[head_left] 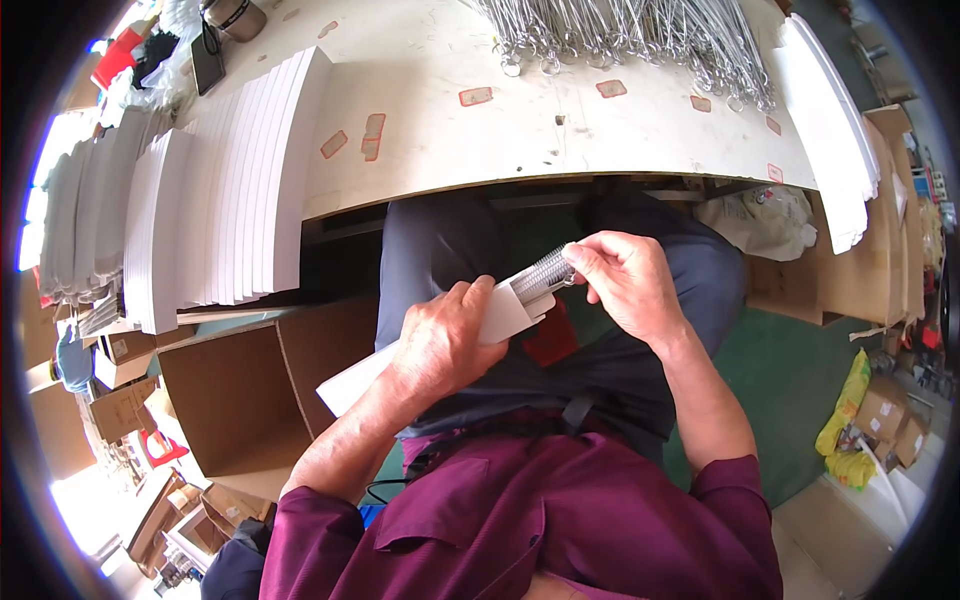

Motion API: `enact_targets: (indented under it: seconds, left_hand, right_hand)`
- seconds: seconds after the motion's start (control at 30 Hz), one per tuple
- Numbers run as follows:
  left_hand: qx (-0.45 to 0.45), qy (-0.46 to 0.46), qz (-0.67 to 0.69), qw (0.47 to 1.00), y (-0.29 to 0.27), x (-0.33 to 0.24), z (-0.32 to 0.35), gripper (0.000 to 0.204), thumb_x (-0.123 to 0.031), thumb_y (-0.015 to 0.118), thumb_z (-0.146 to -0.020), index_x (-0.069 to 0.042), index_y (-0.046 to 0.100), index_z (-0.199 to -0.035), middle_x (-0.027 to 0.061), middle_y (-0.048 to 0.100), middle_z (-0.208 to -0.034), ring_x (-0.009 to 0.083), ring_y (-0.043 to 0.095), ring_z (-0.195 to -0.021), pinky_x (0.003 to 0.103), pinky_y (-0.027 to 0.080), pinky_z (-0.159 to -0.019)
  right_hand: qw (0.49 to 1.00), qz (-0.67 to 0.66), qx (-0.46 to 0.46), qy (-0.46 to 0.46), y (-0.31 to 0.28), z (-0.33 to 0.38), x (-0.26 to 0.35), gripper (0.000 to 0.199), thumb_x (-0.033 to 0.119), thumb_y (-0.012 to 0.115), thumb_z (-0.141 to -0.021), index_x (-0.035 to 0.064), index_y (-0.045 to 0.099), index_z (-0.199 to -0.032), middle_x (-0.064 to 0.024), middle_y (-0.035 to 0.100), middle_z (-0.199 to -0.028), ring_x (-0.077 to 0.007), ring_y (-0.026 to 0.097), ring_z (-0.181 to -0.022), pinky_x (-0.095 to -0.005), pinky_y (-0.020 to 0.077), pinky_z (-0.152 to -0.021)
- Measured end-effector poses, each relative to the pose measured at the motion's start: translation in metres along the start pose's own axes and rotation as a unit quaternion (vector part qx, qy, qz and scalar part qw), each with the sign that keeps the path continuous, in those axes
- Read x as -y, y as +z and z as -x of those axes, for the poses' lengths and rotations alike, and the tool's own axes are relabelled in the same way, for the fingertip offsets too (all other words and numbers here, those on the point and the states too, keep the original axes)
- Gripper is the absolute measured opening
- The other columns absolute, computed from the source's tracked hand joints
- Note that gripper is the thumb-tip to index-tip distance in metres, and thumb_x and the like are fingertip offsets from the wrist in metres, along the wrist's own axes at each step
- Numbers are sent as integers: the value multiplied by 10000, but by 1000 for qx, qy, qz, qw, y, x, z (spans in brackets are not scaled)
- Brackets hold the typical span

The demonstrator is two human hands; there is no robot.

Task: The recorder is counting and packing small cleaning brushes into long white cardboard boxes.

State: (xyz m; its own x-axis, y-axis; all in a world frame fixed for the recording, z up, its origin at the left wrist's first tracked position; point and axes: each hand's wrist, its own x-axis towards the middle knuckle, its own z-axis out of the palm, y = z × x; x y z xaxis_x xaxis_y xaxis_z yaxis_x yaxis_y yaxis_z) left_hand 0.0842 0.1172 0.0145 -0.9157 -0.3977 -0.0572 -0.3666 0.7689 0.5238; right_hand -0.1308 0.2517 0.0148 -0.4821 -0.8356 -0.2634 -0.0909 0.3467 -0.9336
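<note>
Above my lap, my left hand [445, 335] is wrapped round a long, narrow white box [502, 316], tilted with its open end up toward the right. A ribbed, silvery metal coil [541, 276] sticks partly out of that end. My right hand [632, 285] pinches the coil's outer end between thumb and fingers, where a small wire loop shows. A white flap stands out beside the box's mouth. How far the coil reaches inside is hidden by the box.
A pile of metal wire pieces with ring ends [640, 40] lies on the pale worktable [440, 140] ahead. Upright rows of white boxes [235, 185] stand at left, more white boxes [825, 130] at right. An open cardboard carton [235, 400] sits on the floor to my left.
</note>
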Motion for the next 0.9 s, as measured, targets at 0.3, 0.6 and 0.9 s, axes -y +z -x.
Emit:
enact_targets:
  seconds: [0.3, 0.6, 0.9]
  left_hand:
    - [2, -50, 13, 999, -2, 5, 1, 515, -234, 824, -770, -43, 616, -1200, 172, 718, -1008, 359, 736, -873, 470, 606, -761]
    - [26, -97, 55, 993, -11, 1, -3, 577, -256, 845, -767, -22, 606, -1237, 192, 718, -1072, 376, 727, -973, 463, 597, -847]
    - [33, -97, 51, 993, -2, 0, -3, 551, -270, 834, -778, -19, 608, -1214, 194, 715, -1080, 379, 722, -983, 460, 593, -848]
  right_hand:
    - [995, -73, 65, -31, 7, -1, -1, 186, 39, 750, -938, -43, 698, -1098, -67, 742, -940, -98, 698, -861, -265, 589, -809]
    - [996, -46, 56, 50, 1, 0, 4, 144, 90, 745, -957, -41, 711, -1007, -65, 731, -847, -93, 689, -740, -253, 580, -675]
    - [997, -67, 22, -32, 14, 6, -5, 163, 122, 687, -1009, -39, 700, -992, -74, 716, -842, -105, 689, -728, -258, 573, -636]
